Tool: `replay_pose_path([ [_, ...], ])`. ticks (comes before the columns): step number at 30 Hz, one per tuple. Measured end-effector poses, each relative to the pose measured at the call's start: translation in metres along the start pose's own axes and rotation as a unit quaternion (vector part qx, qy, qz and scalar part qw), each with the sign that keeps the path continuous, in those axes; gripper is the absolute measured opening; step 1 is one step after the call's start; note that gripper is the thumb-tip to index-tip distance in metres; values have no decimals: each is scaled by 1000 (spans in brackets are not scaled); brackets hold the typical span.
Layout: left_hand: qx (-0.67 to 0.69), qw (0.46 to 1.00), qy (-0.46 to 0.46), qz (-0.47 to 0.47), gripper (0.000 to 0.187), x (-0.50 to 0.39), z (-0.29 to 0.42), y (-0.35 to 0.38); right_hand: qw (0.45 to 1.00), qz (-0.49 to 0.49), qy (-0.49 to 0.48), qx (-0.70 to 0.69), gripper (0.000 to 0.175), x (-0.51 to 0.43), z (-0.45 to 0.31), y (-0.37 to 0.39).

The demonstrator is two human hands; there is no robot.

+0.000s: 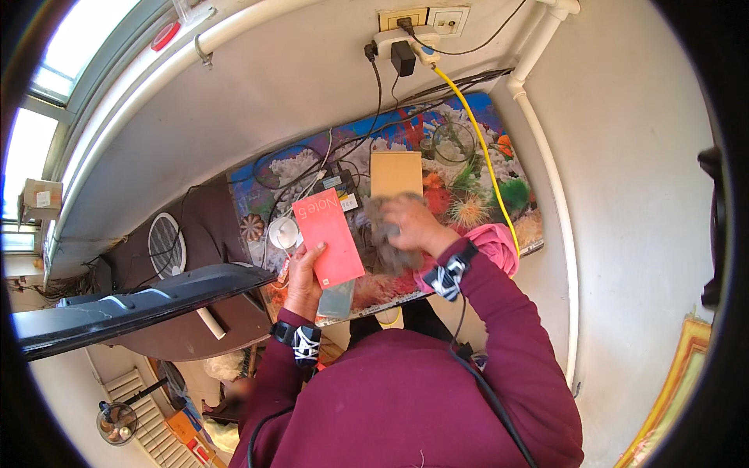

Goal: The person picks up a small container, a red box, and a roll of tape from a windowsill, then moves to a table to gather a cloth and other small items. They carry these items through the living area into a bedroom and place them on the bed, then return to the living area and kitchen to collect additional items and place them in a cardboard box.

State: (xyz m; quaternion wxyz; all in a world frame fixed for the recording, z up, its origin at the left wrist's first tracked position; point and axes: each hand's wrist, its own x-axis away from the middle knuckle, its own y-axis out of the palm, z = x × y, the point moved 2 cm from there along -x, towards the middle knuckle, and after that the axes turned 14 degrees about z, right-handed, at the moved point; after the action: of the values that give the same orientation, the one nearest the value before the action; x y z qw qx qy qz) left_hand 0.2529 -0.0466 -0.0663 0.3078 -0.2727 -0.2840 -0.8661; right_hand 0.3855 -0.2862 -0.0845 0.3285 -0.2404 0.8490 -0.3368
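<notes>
In my left hand point(303, 281) is a flat red phone box point(329, 240) bearing white writing, gripped near its lower left edge with the thumb on top. My right hand point(412, 225) holds a crumpled grey-brown cloth point(398, 257), partly blurred, just right of the red box. Beyond the cloth lies a tan cardboard box point(396, 174), its near end hidden by the cloth and hand. A flat grey-green item point(336, 300) pokes out below the red box. Under my right wrist a pink cloth point(492, 250) lies bunched up.
The table has a coral-patterned cover point(374, 289). A yellow cable point(483, 140) crosses it from a power strip point(404, 40). Near the back are a round glass dish point(454, 142) and black cables. At left stand a white round device point(283, 233) and a monitor point(146, 298).
</notes>
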Motion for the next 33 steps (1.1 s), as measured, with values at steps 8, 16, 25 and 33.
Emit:
replay_pose_path([
  [8, -19, 997, -16, -74, 36, -22, -7, 61, 989, -106, 46, -89, 45, 54, -20, -27],
  [16, -55, 989, -49, -128, 38, -55, -48, 142, 848, 174, 386, -320, 59, 37, 8, -17],
  [25, -422, 840, 338, -40, 39, -83, -67, 149, 885, 233, 384, -123, 64, 43, 19, 1],
  [33, -326, 918, 207, -86, 32, -53, -11, 54, 904, 322, 282, -3, 38, 32, -6, -18],
])
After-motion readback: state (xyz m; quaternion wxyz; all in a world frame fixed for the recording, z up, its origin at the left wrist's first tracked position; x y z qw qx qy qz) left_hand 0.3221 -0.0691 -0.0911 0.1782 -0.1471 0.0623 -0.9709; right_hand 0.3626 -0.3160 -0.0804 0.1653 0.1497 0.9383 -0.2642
